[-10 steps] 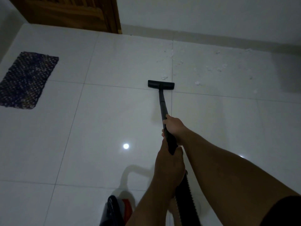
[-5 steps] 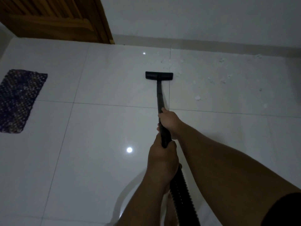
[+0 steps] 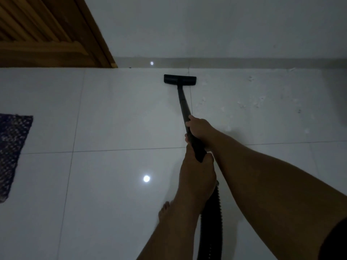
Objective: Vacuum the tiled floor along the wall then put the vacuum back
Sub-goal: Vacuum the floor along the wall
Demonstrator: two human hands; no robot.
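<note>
Wall (image 3: 225, 30) just beyond nozzle (image 3: 179, 79)

Both bare arms reach forward and down from the lower right. The right hand (image 3: 201, 131) sits farther out, fingers curled shut around the vacuum wand (image 3: 183, 102), its forearm long and nearly straight. The left hand (image 3: 197, 177) grips just behind it, knuckles up, wrist bent slightly. The 2 hands nearly touch. A bare foot (image 3: 165, 212) shows below the left forearm.

Both hands gripping vacuum wand (image 3: 183, 102), nozzle (image 3: 179, 79) near wall (image 3: 225, 25) (dim light)
</note>
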